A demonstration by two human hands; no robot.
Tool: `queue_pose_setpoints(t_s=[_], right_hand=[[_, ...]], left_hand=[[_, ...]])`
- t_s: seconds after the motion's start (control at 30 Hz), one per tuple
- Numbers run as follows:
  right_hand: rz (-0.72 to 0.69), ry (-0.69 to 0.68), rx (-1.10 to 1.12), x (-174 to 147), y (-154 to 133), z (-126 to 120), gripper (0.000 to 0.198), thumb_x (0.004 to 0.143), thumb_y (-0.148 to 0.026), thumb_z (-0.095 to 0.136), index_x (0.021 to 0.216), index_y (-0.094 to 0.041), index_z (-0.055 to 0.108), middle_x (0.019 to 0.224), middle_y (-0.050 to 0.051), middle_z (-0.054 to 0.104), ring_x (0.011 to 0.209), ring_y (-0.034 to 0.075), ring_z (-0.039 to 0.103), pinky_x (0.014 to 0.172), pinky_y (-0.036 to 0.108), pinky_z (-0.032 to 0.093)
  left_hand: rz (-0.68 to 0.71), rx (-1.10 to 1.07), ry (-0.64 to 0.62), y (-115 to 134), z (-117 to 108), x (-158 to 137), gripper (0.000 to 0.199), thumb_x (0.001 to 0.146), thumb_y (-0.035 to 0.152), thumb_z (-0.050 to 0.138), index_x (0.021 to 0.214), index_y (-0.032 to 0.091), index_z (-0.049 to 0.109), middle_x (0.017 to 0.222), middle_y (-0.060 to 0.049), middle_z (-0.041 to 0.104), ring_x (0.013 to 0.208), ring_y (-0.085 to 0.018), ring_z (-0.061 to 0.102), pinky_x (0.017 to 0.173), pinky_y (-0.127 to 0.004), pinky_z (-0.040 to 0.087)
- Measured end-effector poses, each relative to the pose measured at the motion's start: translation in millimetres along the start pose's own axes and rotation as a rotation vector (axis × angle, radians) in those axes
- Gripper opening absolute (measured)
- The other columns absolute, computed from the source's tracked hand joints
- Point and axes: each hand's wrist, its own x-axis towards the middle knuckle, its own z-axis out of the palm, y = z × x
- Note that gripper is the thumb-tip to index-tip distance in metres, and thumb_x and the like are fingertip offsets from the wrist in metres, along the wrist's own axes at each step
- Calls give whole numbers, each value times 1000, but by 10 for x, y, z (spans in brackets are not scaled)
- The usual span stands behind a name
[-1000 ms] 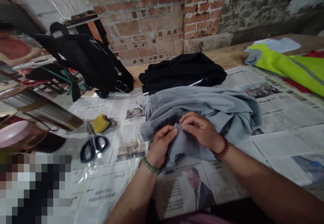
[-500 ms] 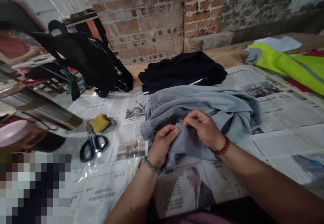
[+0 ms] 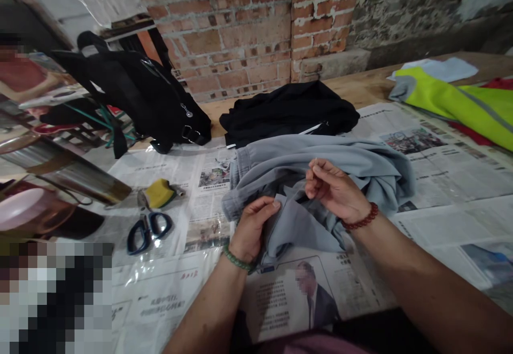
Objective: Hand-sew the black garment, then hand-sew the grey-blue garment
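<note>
A grey garment with an elastic-looking gathered band, the grey cloth (image 3: 296,151), lies bunched on newspaper in front of me. My left hand (image 3: 254,226), with a green bead bracelet at its wrist, pinches a folded edge of this cloth between thumb and forefinger. Held up above the cloth and to the right is my right hand (image 3: 331,188), wearing a red bead bracelet. Its thumb and forefinger are pressed together; whatever is between them is too small to name. Between the hands, a flap of the cloth hangs down toward the newspaper.
Left of the cloth lie scissors (image 3: 148,231) with dark blue handles and a yellow-green pouch-like item (image 3: 159,193). A steel flask (image 3: 76,167) and a black bag (image 3: 140,92) stand farther left. Behind are black clothing (image 3: 288,111) and a yellow vest (image 3: 452,95). Someone sits at far left.
My right hand has moved up and to the right, away from my left hand and the cloth edge. My left hand keeps its pinch in nearly the same place.
</note>
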Motion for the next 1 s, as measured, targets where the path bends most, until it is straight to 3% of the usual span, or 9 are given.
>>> queue_pose_setpoints(t_s=[0.2,0.47,0.73,1.0], right_hand=[[-91,69,51,69,-52,-174,9,76,-23,62,82,-22,55,77,-6,64,75,8,64,61,18,53],[-199,146,123,160,-94,-346,7,76,-25,62,80,-23,56,75,-7,67,77,8,65,66,18,55],[-144,143,182,161,-76,-323,5,76,-23,61,78,-21,58,74,-7,67,74,7,66,64,17,55],[-87,188,240,171,-63,-309,1,77,-20,58,76,-20,58,72,-5,67,70,9,66,61,19,55]], left_hand=[[17,-9,13,-8,-16,4,19,53,25,77,63,16,65,55,4,60,51,-8,50,51,-18,36],[27,8,11,-11,-24,13,17,53,25,76,62,16,64,54,5,59,51,-8,49,51,-18,35],[14,-3,9,1,-19,12,18,53,25,76,62,15,64,54,4,59,50,-8,50,50,-18,36],[-3,-32,-110,-9,-40,2,16,60,23,73,71,16,65,62,1,64,56,-10,56,55,-19,43]])
